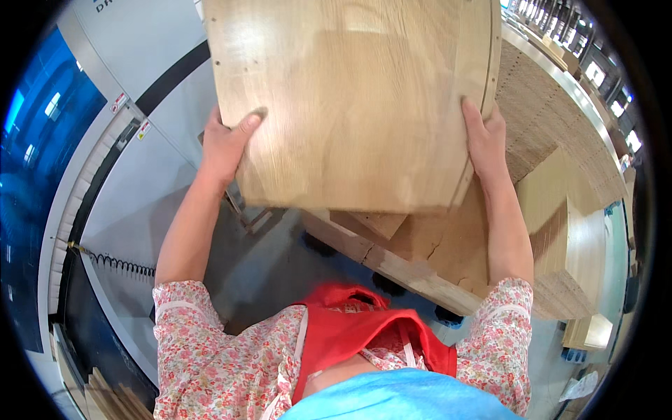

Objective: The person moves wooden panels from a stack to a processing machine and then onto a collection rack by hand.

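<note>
A wide wood-grain panel (350, 119) is held up in front of me, its far end cut off by the top of the picture. Small drilled holes run along its left edge, and a groove follows the right edge. My left hand (229, 143) grips the left side, thumb on the face. On the opposite edge my right hand (486, 136) clasps the panel the same way. The fingers of both hands are mostly hidden behind it.
To the left stands a large white and grey machine (164, 91) with a blue window (42, 126) and a coiled black hose (122, 264). Below the panel lies a low wooden pallet (392, 262). Stacks of boards (560, 231) rise at the right. More boards (112, 395) stand at lower left.
</note>
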